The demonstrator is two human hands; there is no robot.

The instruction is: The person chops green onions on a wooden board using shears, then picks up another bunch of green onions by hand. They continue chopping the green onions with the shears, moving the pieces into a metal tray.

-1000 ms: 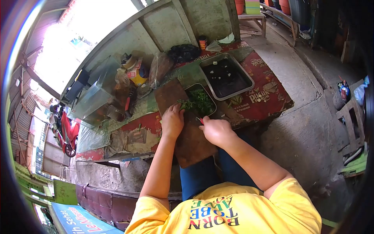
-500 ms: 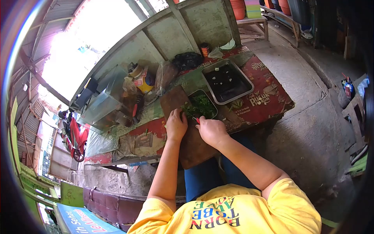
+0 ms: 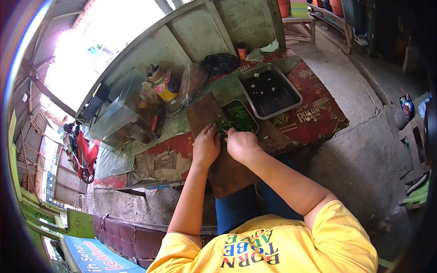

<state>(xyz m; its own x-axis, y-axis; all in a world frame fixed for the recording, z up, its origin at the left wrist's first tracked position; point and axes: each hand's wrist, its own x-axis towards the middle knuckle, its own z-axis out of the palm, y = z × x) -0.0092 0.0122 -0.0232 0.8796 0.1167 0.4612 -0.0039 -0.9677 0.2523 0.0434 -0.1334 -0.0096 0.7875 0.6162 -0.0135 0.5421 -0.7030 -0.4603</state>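
Note:
A brown wooden board lies lengthwise at the table's near edge. My left hand rests on it, fingers bent over leafy greens that show at its fingertips. My right hand is closed on a knife with a red handle; its blade is mostly hidden. The hands are close together, with the knife beside the left fingers. Just beyond my right hand, chopped greens fill a small metal tray that stands against the board.
Behind the small tray stands a larger metal tray holding dark contents and white bits. A glass case, a red-handled tool, plastic bags and a black bag sit along the table's back and left.
My right hand has moved slightly left, nearer my left hand, and the knife shows less. The whole view has shifted a little.

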